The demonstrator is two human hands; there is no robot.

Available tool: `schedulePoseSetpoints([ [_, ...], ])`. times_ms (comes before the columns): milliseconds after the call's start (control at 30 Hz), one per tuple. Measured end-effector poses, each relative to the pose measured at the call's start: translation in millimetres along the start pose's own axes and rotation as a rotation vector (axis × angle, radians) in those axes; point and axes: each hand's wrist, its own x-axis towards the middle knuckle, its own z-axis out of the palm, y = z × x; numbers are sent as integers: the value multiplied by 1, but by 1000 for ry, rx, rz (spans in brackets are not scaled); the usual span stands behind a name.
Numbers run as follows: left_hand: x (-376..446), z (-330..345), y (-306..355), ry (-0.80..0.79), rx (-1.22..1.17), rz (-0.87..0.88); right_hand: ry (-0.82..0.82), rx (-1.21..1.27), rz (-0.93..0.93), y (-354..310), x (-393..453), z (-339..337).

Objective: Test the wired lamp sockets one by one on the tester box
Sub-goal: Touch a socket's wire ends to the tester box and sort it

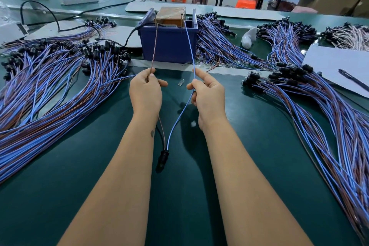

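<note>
Left hand [145, 92] pinches brown wire [153, 54], right hand [207, 94] pinches blue wire [190, 50], ends up at tester [169, 46]; socket [164, 158] dangles below. Piles both sides, many likely left.

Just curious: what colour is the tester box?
Dark blue tester box, seen in the head view.

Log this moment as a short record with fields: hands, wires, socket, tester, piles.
left hand: left hand pinches the brown wire
right hand: right hand pinches the blue wire
wires: both run up to the top of the tester box
socket: black lamp socket hangs below between the forearms
piles: wired sockets lie left and right of the box
surface: green table
</note>
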Motion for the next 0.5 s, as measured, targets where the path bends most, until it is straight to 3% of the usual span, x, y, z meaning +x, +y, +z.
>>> schedulePoseSetpoints([
  [500,4,-2,2,18,-120,-90,-6,-21,5,-2,-1,1],
])
